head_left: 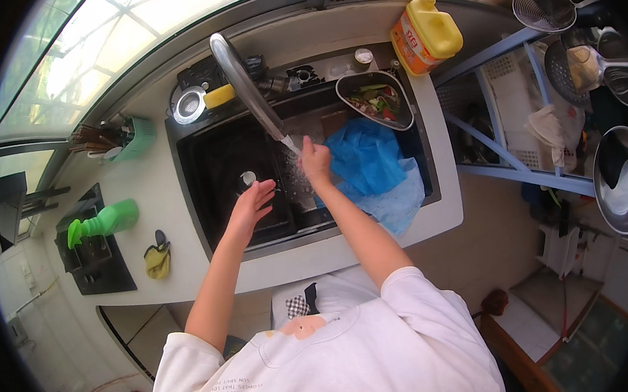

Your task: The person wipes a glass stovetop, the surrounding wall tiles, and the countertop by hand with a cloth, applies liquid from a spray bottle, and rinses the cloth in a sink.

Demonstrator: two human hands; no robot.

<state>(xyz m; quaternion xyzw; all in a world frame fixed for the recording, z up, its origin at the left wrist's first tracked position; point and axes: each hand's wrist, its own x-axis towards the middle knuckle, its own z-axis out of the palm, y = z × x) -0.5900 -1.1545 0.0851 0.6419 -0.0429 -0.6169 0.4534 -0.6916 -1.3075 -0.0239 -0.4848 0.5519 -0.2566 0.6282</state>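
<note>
My right hand (315, 162) has its fingers closed around the end of a curved metal faucet (247, 90), its thumb raised. Below that hand, water appears to spray near the divider of a dark double-basin sink (200, 188). My left hand (253, 205) hangs over the left basin, fingers apart and holding nothing. A round pale drain fitting (248, 178) shows just beyond its fingertips. Crumpled blue plastic bags (368, 156) fill much of the right basin and spill over the front rim. At the back right corner, a strainer basket (374, 118) holds vegetable scraps.
A yellow jug (428, 33) stands at the back right corner. Behind the sink lie a yellow sponge (219, 96) and a metal strainer (190, 105). Leftward are a utensil holder (135, 138), a green spray bottle (107, 218), a cooktop (91, 259) and a cloth (157, 261).
</note>
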